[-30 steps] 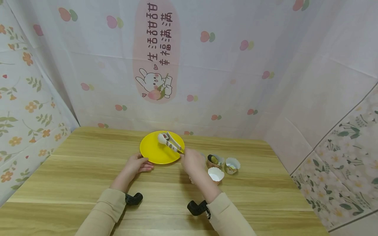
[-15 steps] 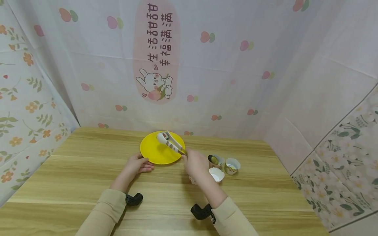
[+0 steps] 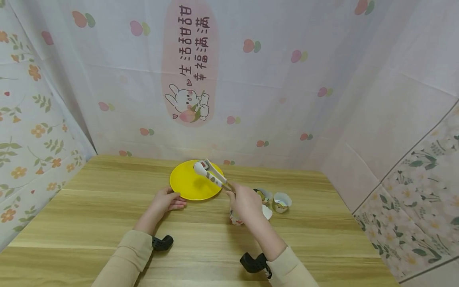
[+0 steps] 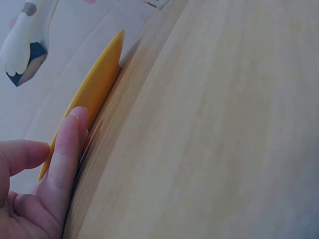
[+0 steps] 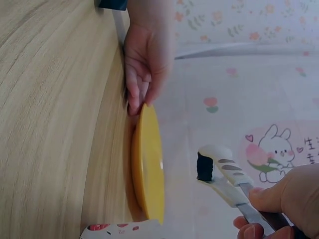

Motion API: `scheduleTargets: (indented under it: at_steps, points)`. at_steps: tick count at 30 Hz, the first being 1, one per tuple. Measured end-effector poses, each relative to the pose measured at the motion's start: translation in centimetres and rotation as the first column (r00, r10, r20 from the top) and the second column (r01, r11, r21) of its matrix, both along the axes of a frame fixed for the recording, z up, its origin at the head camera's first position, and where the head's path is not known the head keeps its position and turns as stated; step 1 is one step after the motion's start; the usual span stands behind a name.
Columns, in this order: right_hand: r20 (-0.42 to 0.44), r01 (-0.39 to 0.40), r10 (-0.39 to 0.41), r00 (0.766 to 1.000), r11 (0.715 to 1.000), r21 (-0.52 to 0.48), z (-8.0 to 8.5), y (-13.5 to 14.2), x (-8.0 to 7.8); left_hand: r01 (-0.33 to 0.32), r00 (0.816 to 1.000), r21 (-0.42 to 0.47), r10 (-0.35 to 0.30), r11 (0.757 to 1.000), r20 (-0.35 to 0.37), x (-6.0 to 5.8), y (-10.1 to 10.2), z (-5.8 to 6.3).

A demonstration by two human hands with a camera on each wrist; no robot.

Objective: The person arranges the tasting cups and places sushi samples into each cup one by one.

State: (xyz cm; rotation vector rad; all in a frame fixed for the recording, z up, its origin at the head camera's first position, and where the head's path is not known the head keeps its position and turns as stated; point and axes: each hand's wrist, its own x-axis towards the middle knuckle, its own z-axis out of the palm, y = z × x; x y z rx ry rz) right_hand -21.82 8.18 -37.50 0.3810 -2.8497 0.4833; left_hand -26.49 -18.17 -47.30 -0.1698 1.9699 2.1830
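Observation:
My right hand [image 3: 247, 203] grips a pair of tongs [image 5: 232, 172] with white, grey-spotted paw-shaped tips. Between the tips sits a small dark-sided piece like a sushi roll [image 5: 204, 167], with a red and white face seen in the head view. The tongs hold it in the air above the yellow plate [image 3: 190, 185]. At the plate's near left rim, my left hand [image 3: 165, 203] pinches the edge, thumb on top and fingers underneath, as the left wrist view [image 4: 50, 174] shows. My right hand partly hides the paper cups behind it.
Scalloped paper cups stand to the right of the plate. One cup [image 3: 282, 202] has something pale inside, another [image 3: 266, 196] holds dark and yellow-green pieces. A red-patterned cup [image 3: 236, 218] and a white one [image 3: 267, 212] are partly covered. A printed curtain [image 3: 269, 99] hangs behind the table.
My right hand has moved right and slightly nearer, over the cups. The tongs and the sushi roll rose a little, then shifted slightly right. My left hand and the plate stay put.

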Motion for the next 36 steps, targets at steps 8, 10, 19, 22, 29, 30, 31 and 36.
scheduleTargets:
  at_steps: [8,10,19,22,29,30,31,36]
  points:
    - [-0.038,-0.036,0.034,0.999,0.998,-0.043,-0.1,1.2,0.5,-0.001,1.000,0.001,0.001,1.000,-0.001,0.0,0.1,-0.1]
    - [-0.056,-0.043,0.040,0.998,0.998,-0.053,-0.1,1.5,0.6,0.001,1.000,0.001,-0.001,1.000,0.000,0.0,0.0,-0.1]
    - [-0.111,-0.055,0.050,0.993,0.998,-0.039,-0.2,2.9,1.1,0.003,1.000,0.002,-0.003,1.000,0.004,0.1,0.0,0.1]
    - [-0.137,-0.054,0.051,0.989,0.998,-0.013,-0.2,3.6,1.2,0.008,1.000,-0.002,-0.008,1.000,0.000,0.1,0.0,0.1]
    - [-0.135,-0.077,0.070,0.988,0.996,-0.048,-0.2,5.2,1.5,0.036,0.998,0.025,-0.035,0.999,-0.045,0.4,-0.2,0.3]
    - [-0.144,-0.080,0.073,0.987,0.996,-0.042,-0.2,5.5,1.5,0.039,0.998,0.026,-0.037,0.999,-0.049,0.4,-0.2,0.3]
    - [-0.156,-0.085,0.079,0.985,0.996,-0.031,-0.2,5.7,1.6,0.033,0.999,0.024,-0.032,0.999,-0.041,0.4,-0.2,0.3]
    - [-0.202,-0.123,0.120,0.972,0.992,-0.001,-0.4,6.7,1.9,0.008,1.000,0.006,-0.008,1.000,-0.006,0.1,0.0,0.0]
